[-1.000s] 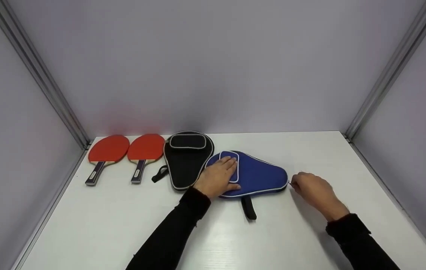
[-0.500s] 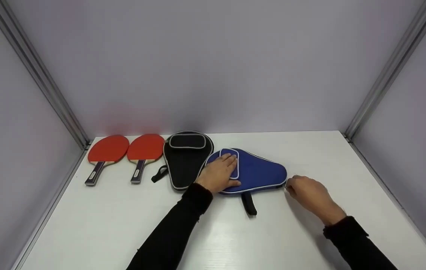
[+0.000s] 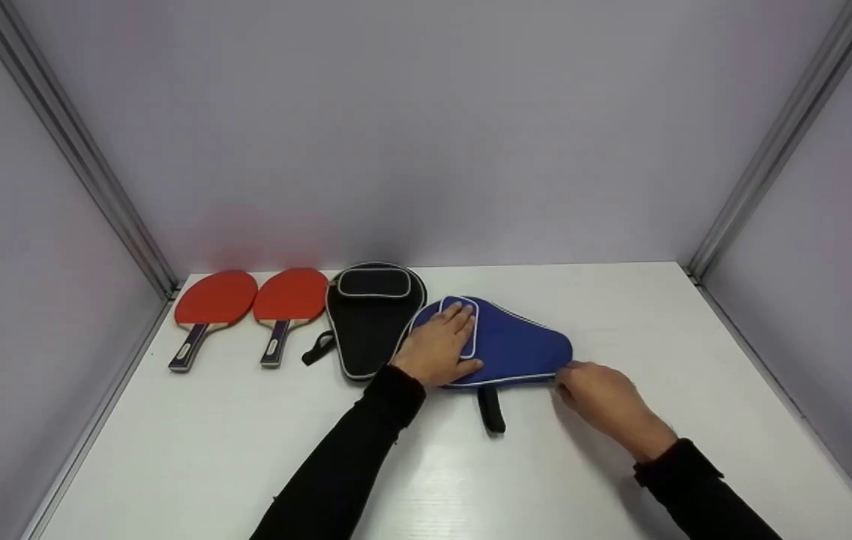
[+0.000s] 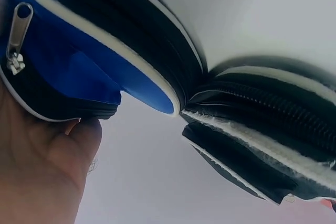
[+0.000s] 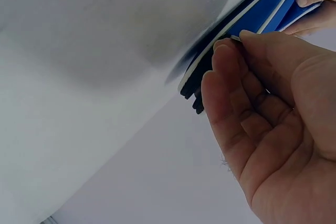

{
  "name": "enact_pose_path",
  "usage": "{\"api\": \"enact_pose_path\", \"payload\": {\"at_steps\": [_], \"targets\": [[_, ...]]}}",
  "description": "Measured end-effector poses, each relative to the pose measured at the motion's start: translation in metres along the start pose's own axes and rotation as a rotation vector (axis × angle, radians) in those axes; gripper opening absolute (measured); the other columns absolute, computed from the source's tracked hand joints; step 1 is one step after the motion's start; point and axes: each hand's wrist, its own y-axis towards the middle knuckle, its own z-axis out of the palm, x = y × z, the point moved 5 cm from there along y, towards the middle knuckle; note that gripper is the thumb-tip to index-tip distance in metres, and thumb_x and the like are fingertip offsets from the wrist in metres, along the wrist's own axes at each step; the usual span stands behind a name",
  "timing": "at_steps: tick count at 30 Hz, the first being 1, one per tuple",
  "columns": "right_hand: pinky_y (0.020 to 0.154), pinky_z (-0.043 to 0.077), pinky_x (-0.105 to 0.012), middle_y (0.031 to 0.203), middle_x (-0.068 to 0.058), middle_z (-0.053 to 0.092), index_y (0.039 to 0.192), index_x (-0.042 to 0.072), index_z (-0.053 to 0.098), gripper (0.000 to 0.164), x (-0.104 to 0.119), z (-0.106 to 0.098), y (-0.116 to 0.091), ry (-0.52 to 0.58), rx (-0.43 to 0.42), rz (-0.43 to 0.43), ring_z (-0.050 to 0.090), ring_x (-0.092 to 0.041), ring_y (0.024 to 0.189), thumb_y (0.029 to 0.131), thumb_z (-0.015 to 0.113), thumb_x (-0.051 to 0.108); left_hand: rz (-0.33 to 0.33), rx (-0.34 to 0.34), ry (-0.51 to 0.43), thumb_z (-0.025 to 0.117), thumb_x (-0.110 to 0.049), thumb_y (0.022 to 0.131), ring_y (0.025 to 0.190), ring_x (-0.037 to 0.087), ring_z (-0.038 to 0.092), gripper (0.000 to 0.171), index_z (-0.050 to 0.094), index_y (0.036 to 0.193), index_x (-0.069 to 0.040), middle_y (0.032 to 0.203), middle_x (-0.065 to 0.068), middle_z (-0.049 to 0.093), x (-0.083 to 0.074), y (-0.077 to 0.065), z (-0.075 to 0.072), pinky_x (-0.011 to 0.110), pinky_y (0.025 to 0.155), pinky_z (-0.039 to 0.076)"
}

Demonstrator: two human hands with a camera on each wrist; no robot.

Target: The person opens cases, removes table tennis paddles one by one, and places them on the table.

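A blue table tennis paddle case with white piping lies on the white table, its narrow end to the right. My left hand rests with spread fingers on the case's small pocket; a metal pull hangs on that pocket in the left wrist view. At the narrow end, my right hand pinches a small zipper pull between thumb and forefinger, mostly hidden by the fingertips. The case's black strap sticks out toward me.
A black paddle case lies left of the blue one, touching its wide end, with its strap to the left. Two red paddles lie farther left, handles toward me. Grey walls enclose the table at the back and sides.
My right hand has moved left and slightly nearer to me, round the narrow end to the case's near edge. The case has shifted slightly; my left hand stays on it.
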Motion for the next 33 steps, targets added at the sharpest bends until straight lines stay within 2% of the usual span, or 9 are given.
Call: {"api": "enact_pose_path", "payload": {"at_steps": [4,5,7,9,13,17,22,28,33], "targets": [[0.059,0.062,-0.035,0.082,-0.005,0.078,0.09,0.007,0.082,0.013,0.01,-0.003,-0.005,0.012,0.024,-0.036,0.071,-0.015,0.071,0.097,0.091,0.002,-0.027,0.005,-0.102,0.048,-0.068,0.12,0.187,0.034,0.021,0.091,0.039,0.182,-0.002,0.197,0.015,0.027,-0.004,-0.005,-0.013,0.045,0.154,0.023],[0.059,0.062,-0.034,0.082,-0.005,0.079,0.09,0.007,0.083,0.012,0.012,-0.004,-0.006,0.017,0.032,-0.045,0.072,-0.015,0.071,0.097,0.091,0.001,-0.037,0.019,-0.145,0.047,-0.066,0.122,0.187,0.035,0.02,0.089,0.038,0.183,-0.002,0.197,0.016,0.024,0.0,0.0,-0.007,0.046,0.154,0.023],[0.061,0.062,-0.033,0.084,-0.005,0.081,0.092,0.008,0.084,0.011,0.017,-0.005,-0.008,0.031,0.048,-0.061,0.073,-0.015,0.073,0.096,0.092,0.001,-0.079,0.021,-0.168,0.052,-0.061,0.121,0.186,0.036,0.02,0.088,0.036,0.183,0.0,0.197,0.019,0.022,0.0,-0.001,-0.013,0.048,0.153,0.025],[0.061,0.062,-0.032,0.086,-0.005,0.083,0.092,0.009,0.086,0.011,0.022,-0.007,-0.01,0.037,0.054,-0.082,0.075,-0.016,0.074,0.095,0.093,0.0,-0.131,0.004,-0.202,0.058,-0.058,0.119,0.185,0.039,0.024,0.089,0.036,0.182,0.002,0.196,0.023,0.023,0.005,0.004,-0.01,0.05,0.152,0.028],[0.061,0.061,-0.032,0.086,-0.004,0.084,0.092,0.011,0.087,0.012,0.031,-0.01,-0.013,0.036,0.052,-0.134,0.077,-0.017,0.074,0.094,0.094,0.002,-0.282,-0.019,-0.223,0.072,-0.054,0.113,0.177,0.044,0.042,0.093,0.041,0.18,0.002,0.19,0.032,0.034,0.004,0.008,-0.021,0.056,0.143,0.046],[0.06,0.061,-0.032,0.085,-0.003,0.084,0.091,0.012,0.087,0.012,0.038,-0.012,-0.015,0.038,0.048,-0.176,0.076,-0.016,0.073,0.094,0.094,0.002,-0.378,0.022,-0.106,0.079,-0.055,0.11,0.156,0.041,0.068,0.093,0.047,0.178,-0.001,0.176,0.031,0.056,-0.018,-0.003,-0.063,0.048,0.127,0.063],[0.061,0.057,-0.029,0.085,0.002,0.082,0.092,0.012,0.089,0.009,0.039,-0.015,-0.014,0.14,0.111,-0.216,0.069,-0.007,0.071,0.097,0.093,0.007,-0.348,0.003,-0.069,0.084,-0.051,0.106,0.135,0.039,0.081,0.088,0.054,0.173,-0.001,0.158,0.026,0.074,-0.026,-0.008,-0.077,0.047,0.115,0.069],[0.061,0.042,-0.02,0.075,0.013,0.067,0.084,0.018,0.081,0.023,0.033,-0.027,-0.006,0.292,0.169,-0.24,0.046,0.005,0.067,0.107,0.086,0.018,-0.274,0.036,-0.11,0.08,-0.044,0.108,0.147,0.039,0.075,0.084,0.053,0.175,-0.002,0.164,0.025,0.07,-0.022,-0.008,-0.075,0.051,0.123,0.065],[0.061,0.048,-0.019,0.08,0.012,0.071,0.088,0.017,0.083,0.022,0.028,-0.034,0.001,0.321,0.137,-0.219,0.053,0.006,0.07,0.11,0.084,0.021,-0.205,0.043,-0.123,0.082,-0.041,0.104,0.153,0.04,0.071,0.086,0.052,0.177,-0.006,0.171,0.024,0.066,-0.021,-0.011,-0.074,0.052,0.128,0.062]]}}
